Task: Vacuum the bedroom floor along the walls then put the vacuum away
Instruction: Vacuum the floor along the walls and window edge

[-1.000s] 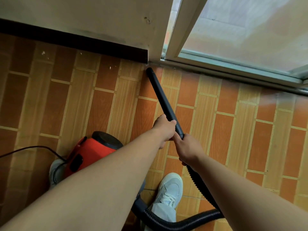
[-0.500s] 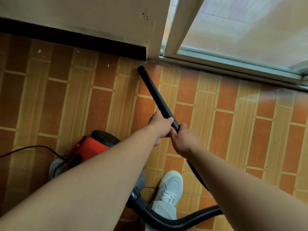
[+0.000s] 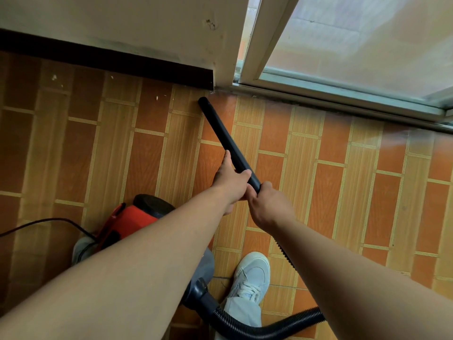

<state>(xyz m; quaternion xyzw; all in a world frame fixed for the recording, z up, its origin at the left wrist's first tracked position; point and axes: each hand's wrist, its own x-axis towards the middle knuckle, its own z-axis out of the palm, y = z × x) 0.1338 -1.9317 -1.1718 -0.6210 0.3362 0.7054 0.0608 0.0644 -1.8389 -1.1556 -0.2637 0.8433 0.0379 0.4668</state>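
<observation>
**Tube tip at the skirting's end**

The black tube (image 3: 228, 141) slants over the tiled floor (image 3: 343, 192), its open tip down just short of the dark skirting's (image 3: 110, 57) right end. The left hand (image 3: 231, 182) grips it nearer the skirting, the right hand (image 3: 269, 204) behind. A ribbed hose (image 3: 245, 325) loops to the red, black-lidded vacuum (image 3: 130, 222), well back from the skirting.

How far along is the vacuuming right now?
Done: nothing provable here. In hand: left hand and right hand grip the black tube, tip near the corner by the baseboard. Left: white specks lie along that baseboard; the red vacuum, cord trailing, isn't put away.
</observation>
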